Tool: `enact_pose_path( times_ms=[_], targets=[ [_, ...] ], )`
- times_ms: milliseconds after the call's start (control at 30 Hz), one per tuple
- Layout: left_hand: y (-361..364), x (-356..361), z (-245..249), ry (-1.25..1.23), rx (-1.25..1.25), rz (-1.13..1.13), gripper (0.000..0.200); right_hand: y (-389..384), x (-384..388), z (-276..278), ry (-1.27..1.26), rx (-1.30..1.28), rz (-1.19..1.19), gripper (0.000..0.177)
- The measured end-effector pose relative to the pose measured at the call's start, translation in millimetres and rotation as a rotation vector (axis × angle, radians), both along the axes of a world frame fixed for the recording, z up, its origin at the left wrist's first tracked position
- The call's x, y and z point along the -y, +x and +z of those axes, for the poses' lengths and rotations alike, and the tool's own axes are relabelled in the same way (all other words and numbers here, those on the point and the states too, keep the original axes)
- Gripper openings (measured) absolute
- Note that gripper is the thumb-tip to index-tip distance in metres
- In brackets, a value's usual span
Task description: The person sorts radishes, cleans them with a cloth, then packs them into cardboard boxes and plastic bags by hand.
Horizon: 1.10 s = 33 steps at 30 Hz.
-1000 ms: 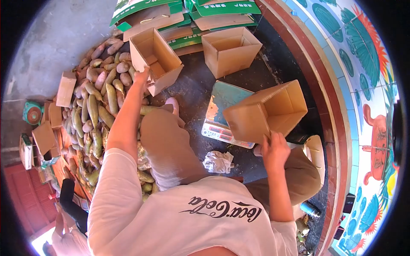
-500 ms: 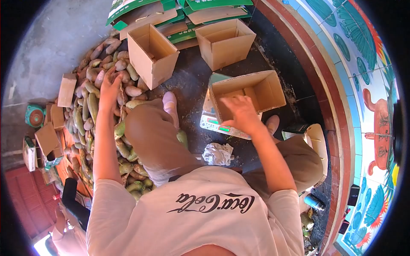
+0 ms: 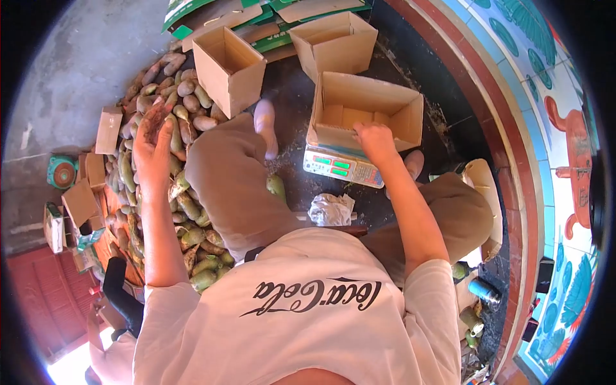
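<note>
The carton (image 3: 385, 96) sits on the scale (image 3: 337, 168), the tuber pile (image 3: 189, 102) to its left (a second carton (image 3: 333, 42) behind it).

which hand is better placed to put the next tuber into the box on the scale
Left, probably. The left hand seems to hold a brown tuber over the pile, while the right hand is empty, resting on the near wall of the box on the scale.

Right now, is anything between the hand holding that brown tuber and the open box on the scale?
Yes. The person's own bent knee rises between the left hand, gripping the tuber, and the cardboard box on the scale. The right hand rests on the box's near rim.
</note>
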State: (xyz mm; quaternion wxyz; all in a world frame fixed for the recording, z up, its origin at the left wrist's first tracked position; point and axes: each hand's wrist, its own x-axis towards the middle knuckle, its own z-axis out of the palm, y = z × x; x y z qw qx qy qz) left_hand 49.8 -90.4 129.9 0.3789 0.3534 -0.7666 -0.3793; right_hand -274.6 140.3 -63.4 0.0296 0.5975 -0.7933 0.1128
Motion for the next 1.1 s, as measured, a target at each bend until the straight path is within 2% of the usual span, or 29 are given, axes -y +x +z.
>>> enact_pose_path(
  times_ms=[200,300,400,500,567,633,700,733,800,833,933,1000,1033,1100],
  targets=[
    [-29,-16,-8,-0.013,-0.033,0.017,0.034,-3,4,7,0.007,0.069,0.014,0.018],
    [-50,-12,-23,-0.123,-0.048,-0.033,0.031,4,9,13,-0.053,0.093,0.048,0.019],
    [-67,-11,-39,-0.200,-0.067,-0.076,0.030,20,3,46,-0.267,0.028,0.055,0.020],
    [-82,-11,-52,-0.207,-0.140,-0.132,0.031,57,-22,24,-0.123,0.329,0.087,0.019],
    [-92,-12,-56,-0.210,-0.109,-0.158,0.031,73,-38,-40,0.217,0.584,0.090,0.015],
    [-99,-11,-58,-0.202,-0.117,-0.180,0.032,86,-54,-113,0.753,0.506,0.089,0.029],
    [-95,0,-56,-0.263,-0.159,-0.108,0.032,96,-75,-165,0.797,0.637,0.126,0.036],
    [-89,8,-52,-0.302,-0.176,-0.067,0.032,101,-76,-172,0.936,0.621,0.121,0.039],
    [-61,28,-51,-0.351,-0.033,0.144,0.030,119,-89,-193,1.163,0.595,0.145,0.040],
    [-46,35,-56,-0.283,0.018,0.204,0.029,124,-96,-207,1.249,0.584,0.161,0.039],
    [-3,44,-95,-0.122,0.080,0.285,0.028,113,-94,-208,1.285,0.603,0.251,0.033],
    [14,35,-116,0.020,0.179,0.345,0.029,99,-81,-194,1.203,0.592,0.274,0.029],
    [24,35,-126,0.044,0.134,0.351,0.029,88,-74,-179,1.157,0.587,0.263,0.028],
    [17,27,-129,0.109,0.096,0.345,0.030,74,-42,-111,1.120,0.511,0.173,0.027]
  ],
)
